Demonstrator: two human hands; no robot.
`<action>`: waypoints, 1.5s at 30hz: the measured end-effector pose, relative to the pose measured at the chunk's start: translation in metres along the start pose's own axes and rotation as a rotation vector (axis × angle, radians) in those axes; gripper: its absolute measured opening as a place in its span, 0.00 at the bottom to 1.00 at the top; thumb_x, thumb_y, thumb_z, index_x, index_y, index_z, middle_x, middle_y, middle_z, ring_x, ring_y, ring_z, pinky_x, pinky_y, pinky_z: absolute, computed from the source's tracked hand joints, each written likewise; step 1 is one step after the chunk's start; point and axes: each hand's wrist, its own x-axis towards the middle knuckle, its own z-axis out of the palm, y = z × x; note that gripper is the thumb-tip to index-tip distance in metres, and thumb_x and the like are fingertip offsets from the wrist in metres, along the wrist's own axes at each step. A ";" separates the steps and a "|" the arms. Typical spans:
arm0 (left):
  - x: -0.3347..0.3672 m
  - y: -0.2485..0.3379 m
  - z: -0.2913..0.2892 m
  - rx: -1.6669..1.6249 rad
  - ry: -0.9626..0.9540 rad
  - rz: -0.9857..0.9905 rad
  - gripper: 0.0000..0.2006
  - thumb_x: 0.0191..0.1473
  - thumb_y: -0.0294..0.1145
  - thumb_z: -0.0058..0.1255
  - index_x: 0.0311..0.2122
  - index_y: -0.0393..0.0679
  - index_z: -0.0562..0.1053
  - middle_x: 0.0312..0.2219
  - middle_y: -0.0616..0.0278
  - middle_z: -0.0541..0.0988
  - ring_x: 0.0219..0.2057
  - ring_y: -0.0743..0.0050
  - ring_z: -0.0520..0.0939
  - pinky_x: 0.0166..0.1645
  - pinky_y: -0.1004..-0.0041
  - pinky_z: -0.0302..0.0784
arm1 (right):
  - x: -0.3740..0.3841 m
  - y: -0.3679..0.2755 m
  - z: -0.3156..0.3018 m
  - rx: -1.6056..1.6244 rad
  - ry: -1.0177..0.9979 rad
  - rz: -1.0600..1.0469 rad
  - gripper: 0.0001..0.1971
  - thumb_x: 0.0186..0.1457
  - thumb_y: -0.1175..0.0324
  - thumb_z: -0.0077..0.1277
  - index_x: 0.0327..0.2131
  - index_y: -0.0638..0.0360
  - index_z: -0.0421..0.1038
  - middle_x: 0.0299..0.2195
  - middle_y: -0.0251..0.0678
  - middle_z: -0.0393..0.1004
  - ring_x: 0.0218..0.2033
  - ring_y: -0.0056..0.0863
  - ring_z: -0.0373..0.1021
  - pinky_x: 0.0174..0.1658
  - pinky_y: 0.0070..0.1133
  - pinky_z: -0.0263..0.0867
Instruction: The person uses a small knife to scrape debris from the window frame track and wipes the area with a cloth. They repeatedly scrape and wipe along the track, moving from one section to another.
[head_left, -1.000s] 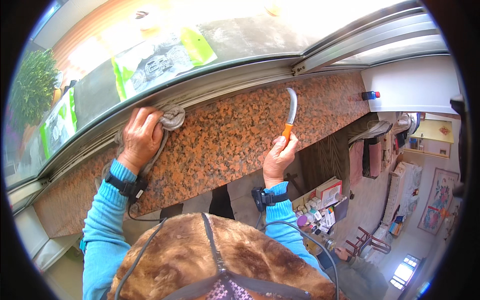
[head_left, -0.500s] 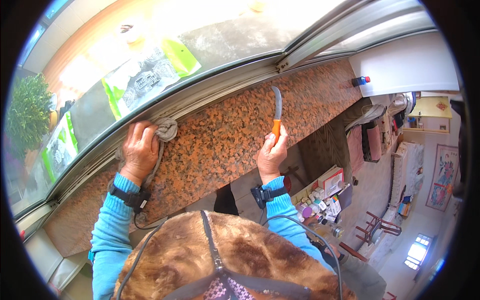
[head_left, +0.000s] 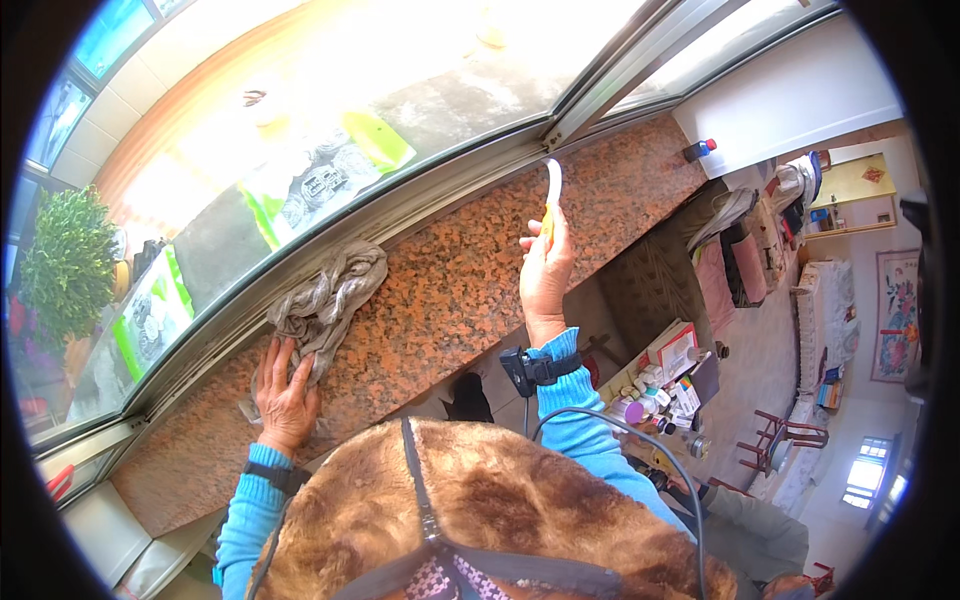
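Left hand (head_left: 287,405) drawn back, opened; cloth (head_left: 332,298) uncovered.

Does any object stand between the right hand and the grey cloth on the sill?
No visible object does: only the speckled stone sill lies between the right hand, holding the knife, and the grey cloth.

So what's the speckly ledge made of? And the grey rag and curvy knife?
The ledge looks like smooth stone, perhaps granite, with orange-and-dark speckles. The rag seems matte fabric, bunched in soft folds. The knife's blade gleams, so probably shiny metal; its orange handle could be plastic.
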 end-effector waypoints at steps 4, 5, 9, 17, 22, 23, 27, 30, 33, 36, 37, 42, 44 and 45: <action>-0.004 -0.011 0.013 -0.018 0.098 0.012 0.29 0.42 0.24 0.58 0.54 0.50 0.78 0.64 0.54 0.72 0.68 0.40 0.69 0.68 0.44 0.67 | 0.010 0.003 0.009 -0.161 0.055 -0.235 0.25 0.71 0.80 0.40 0.69 0.56 0.64 0.47 0.41 0.78 0.35 0.22 0.75 0.41 0.21 0.76; -0.004 -0.011 0.014 -0.014 0.100 0.007 0.28 0.42 0.24 0.58 0.54 0.50 0.79 0.64 0.54 0.72 0.68 0.41 0.69 0.68 0.44 0.67 | 0.012 0.002 0.011 -0.191 0.065 -0.246 0.25 0.70 0.79 0.40 0.68 0.58 0.64 0.44 0.43 0.80 0.36 0.23 0.76 0.41 0.23 0.76; -0.004 -0.011 0.013 -0.039 0.086 -0.010 0.28 0.42 0.24 0.57 0.54 0.50 0.79 0.64 0.54 0.73 0.68 0.41 0.69 0.68 0.44 0.68 | 0.020 -0.008 0.016 -0.296 0.037 -0.207 0.26 0.65 0.77 0.47 0.66 0.65 0.64 0.44 0.49 0.77 0.44 0.43 0.77 0.49 0.35 0.75; -0.001 -0.013 0.010 -0.041 0.065 -0.030 0.29 0.42 0.23 0.57 0.54 0.51 0.79 0.62 0.54 0.73 0.67 0.41 0.69 0.67 0.44 0.69 | 0.031 -0.049 0.025 -0.609 -0.103 -0.210 0.35 0.61 0.62 0.60 0.67 0.70 0.61 0.41 0.48 0.76 0.40 0.44 0.77 0.45 0.36 0.75; 0.001 -0.014 0.009 -0.045 0.061 -0.026 0.29 0.41 0.23 0.58 0.54 0.51 0.79 0.62 0.55 0.73 0.67 0.41 0.69 0.67 0.44 0.69 | 0.046 -0.069 0.034 -0.836 -0.147 -0.167 0.39 0.62 0.54 0.59 0.66 0.73 0.60 0.48 0.57 0.76 0.47 0.52 0.77 0.48 0.42 0.75; 0.001 -0.014 0.008 -0.051 0.061 -0.030 0.29 0.41 0.23 0.58 0.54 0.51 0.79 0.62 0.55 0.73 0.67 0.41 0.69 0.67 0.44 0.69 | 0.048 -0.072 0.035 -0.802 -0.127 -0.179 0.39 0.62 0.53 0.59 0.66 0.73 0.60 0.49 0.58 0.76 0.48 0.53 0.77 0.49 0.42 0.75; 0.002 -0.014 0.008 -0.055 0.059 -0.034 0.29 0.40 0.23 0.58 0.54 0.51 0.79 0.62 0.54 0.74 0.67 0.41 0.70 0.67 0.44 0.69 | 0.043 -0.079 0.039 -0.719 -0.142 -0.140 0.37 0.63 0.53 0.58 0.65 0.72 0.61 0.50 0.60 0.77 0.50 0.54 0.77 0.51 0.43 0.74; 0.002 -0.014 0.008 -0.054 0.057 -0.032 0.29 0.40 0.23 0.58 0.53 0.50 0.79 0.61 0.54 0.74 0.67 0.41 0.70 0.66 0.44 0.69 | 0.034 -0.077 0.041 -0.766 -0.197 -0.128 0.35 0.64 0.54 0.56 0.64 0.72 0.62 0.49 0.60 0.77 0.51 0.54 0.76 0.52 0.44 0.74; 0.003 -0.014 0.008 -0.042 0.061 -0.032 0.28 0.40 0.22 0.58 0.52 0.50 0.80 0.61 0.54 0.75 0.67 0.41 0.70 0.66 0.44 0.70 | 0.038 -0.074 0.041 -0.791 -0.135 -0.157 0.34 0.64 0.56 0.55 0.65 0.73 0.61 0.50 0.61 0.77 0.50 0.53 0.77 0.52 0.43 0.75; 0.004 -0.013 0.008 -0.041 0.070 -0.033 0.28 0.40 0.22 0.57 0.52 0.50 0.80 0.60 0.54 0.75 0.66 0.41 0.71 0.66 0.44 0.70 | 0.045 -0.072 0.039 -0.782 -0.110 -0.150 0.32 0.63 0.59 0.54 0.63 0.73 0.63 0.49 0.62 0.78 0.49 0.55 0.78 0.52 0.42 0.75; 0.004 -0.013 0.008 -0.043 0.073 -0.036 0.28 0.39 0.22 0.57 0.52 0.50 0.80 0.60 0.54 0.75 0.66 0.41 0.71 0.66 0.44 0.70 | 0.047 -0.072 0.038 -0.768 -0.110 -0.169 0.32 0.62 0.59 0.55 0.62 0.73 0.65 0.48 0.63 0.79 0.49 0.57 0.78 0.53 0.42 0.75; 0.005 -0.012 0.007 -0.036 0.082 -0.031 0.28 0.39 0.22 0.57 0.52 0.49 0.80 0.60 0.54 0.75 0.66 0.41 0.71 0.66 0.45 0.70 | 0.051 -0.074 0.036 -0.766 -0.056 -0.194 0.30 0.61 0.64 0.50 0.63 0.73 0.63 0.44 0.59 0.80 0.44 0.54 0.80 0.50 0.43 0.76; 0.005 -0.012 0.007 -0.042 0.085 -0.032 0.29 0.39 0.22 0.57 0.52 0.49 0.80 0.60 0.54 0.75 0.66 0.41 0.71 0.66 0.45 0.70 | 0.050 -0.074 0.036 -0.772 -0.099 -0.163 0.30 0.60 0.65 0.49 0.63 0.72 0.64 0.41 0.59 0.81 0.42 0.55 0.80 0.48 0.44 0.76; 0.005 -0.012 0.008 -0.034 0.081 -0.035 0.29 0.39 0.22 0.57 0.52 0.49 0.80 0.60 0.54 0.75 0.66 0.41 0.71 0.66 0.45 0.70 | 0.049 -0.073 0.036 -0.770 -0.118 -0.184 0.30 0.60 0.64 0.49 0.63 0.73 0.64 0.41 0.59 0.81 0.41 0.55 0.80 0.47 0.44 0.76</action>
